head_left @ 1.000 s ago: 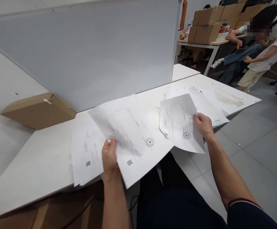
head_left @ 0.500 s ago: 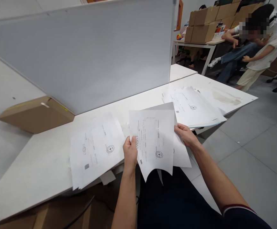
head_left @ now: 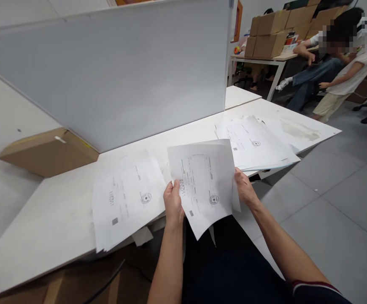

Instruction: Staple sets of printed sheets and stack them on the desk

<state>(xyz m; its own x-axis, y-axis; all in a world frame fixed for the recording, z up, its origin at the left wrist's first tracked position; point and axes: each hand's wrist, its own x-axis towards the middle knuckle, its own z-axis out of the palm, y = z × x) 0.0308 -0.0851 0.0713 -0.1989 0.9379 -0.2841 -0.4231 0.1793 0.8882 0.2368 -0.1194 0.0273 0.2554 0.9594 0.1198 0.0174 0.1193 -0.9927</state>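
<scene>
Printed sheets of paper point(head_left: 199, 181) with a round stamp are held up over my lap, in front of the table's edge. My left hand point(head_left: 173, 200) pinches their left side, thumb on top. At the right side my right hand point(head_left: 245, 185) has its fingers closed around the edge, partly hidden behind the paper; a second sheet shows behind the front one there. To the left lies a stack of similar printed sheets point(head_left: 129, 198), its corner overhanging the table edge. Another paper stack point(head_left: 256, 143) lies on the table to the right, beyond my right hand.
A grey-white board point(head_left: 133, 76) stands along the back of the white table point(head_left: 60, 215). At the left a cardboard box point(head_left: 50, 154) leans near it. Two people sit at the upper right, beside a desk with stacked cardboard boxes point(head_left: 268, 33). Tiled floor point(head_left: 335, 185) lies to the right.
The held sheets have come closer together: the rear sheet, which stuck out at the lower right, is now mostly behind the front one. My right hand has moved slightly right and down.
</scene>
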